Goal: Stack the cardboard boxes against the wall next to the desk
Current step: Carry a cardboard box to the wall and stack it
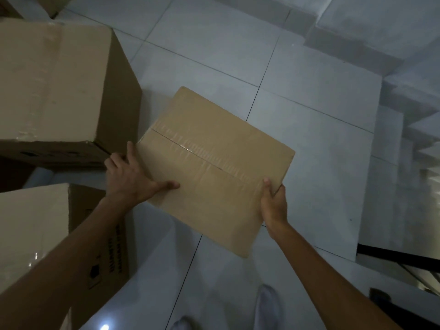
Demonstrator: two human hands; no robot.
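Note:
A brown cardboard box (214, 163), sealed with clear tape along its top seam, is held above the tiled floor in the middle of the view. My left hand (129, 178) grips its left edge, thumb lying on the top face. My right hand (273, 206) clasps its near right corner, fingers wrapped under the side. A large taped cardboard box (59, 86) stands at the upper left, close to the held box. Another box (47, 234) with black print on its side stands at the lower left, partly hidden by my left forearm.
White floor tiles (309, 139) spread ahead and to the right. Descending stair steps (409, 129) run along the right side, with a dark railing (404, 256) at the lower right. A further box corner (54, 3) shows at the top left. My feet (269, 303) are at the bottom.

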